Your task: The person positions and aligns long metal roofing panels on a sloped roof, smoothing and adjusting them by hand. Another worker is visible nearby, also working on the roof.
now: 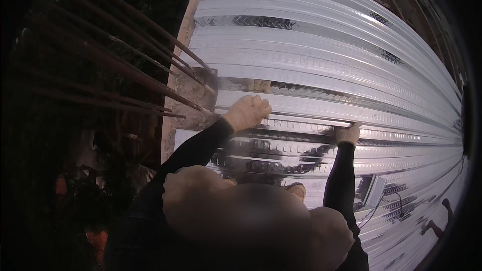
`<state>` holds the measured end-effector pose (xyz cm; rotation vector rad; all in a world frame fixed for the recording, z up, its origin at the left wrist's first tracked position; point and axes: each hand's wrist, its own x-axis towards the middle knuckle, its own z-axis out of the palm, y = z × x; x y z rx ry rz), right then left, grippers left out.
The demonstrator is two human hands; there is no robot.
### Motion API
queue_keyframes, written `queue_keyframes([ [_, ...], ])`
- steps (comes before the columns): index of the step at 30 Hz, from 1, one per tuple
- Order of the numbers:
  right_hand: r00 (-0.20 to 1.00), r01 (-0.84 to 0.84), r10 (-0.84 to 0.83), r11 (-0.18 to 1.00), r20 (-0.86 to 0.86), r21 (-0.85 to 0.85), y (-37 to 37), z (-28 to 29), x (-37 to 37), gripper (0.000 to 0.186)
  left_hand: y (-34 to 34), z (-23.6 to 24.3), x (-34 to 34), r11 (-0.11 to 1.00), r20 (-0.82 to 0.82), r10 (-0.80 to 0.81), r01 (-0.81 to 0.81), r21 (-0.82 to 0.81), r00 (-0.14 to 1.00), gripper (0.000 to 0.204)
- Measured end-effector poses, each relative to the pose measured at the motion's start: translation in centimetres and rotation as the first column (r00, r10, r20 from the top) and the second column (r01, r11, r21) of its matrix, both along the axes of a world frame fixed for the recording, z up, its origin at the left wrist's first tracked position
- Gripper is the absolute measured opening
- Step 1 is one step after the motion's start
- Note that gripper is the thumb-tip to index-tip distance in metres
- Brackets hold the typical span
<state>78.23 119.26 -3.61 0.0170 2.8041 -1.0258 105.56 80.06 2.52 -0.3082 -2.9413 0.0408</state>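
My left hand [247, 111] grips a long ribbed silver metal panel [306, 105] near its left end, fingers curled at a lip. Farther right, my right hand [347, 133] holds the same panel's edge, its fingers bent and partly hidden. Both forearms are in dark sleeves. Beneath and between my hands, shiny corrugated decking [266, 153] reflects dark shapes. Beside my left hand is a gap with rough concrete [191, 95] and rusty rebar [175, 44] sticking out. My own blurred body and a shoe tip [296, 190] fill the lower middle.
More ribbed panels [281, 40] stretch across the upper and right view. A grey metal case [374, 190] with a dark cable sits at lower right, near an unclear dark red shape [436, 228]. Along the left, beyond the deck's edge, is a drop toward dark foliage [75, 195].
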Motion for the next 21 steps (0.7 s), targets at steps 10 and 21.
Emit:
queue_keyframes([
  [10,0.988,-0.009,0.065,0.928,-0.137,0.372,-0.7,1.4,0.3,0.067,-0.1,-1.3,-0.2,1.0,-0.026,-0.016,0.016,0.003,1.0,0.027],
  [21,0.988,-0.139,0.155,0.891,-0.003,0.432,0.9,1.3,-0.7,0.05,-0.7,-1.9,-0.6,0.999,-0.023,-0.021,0.022,0.03,1.0,0.023],
])
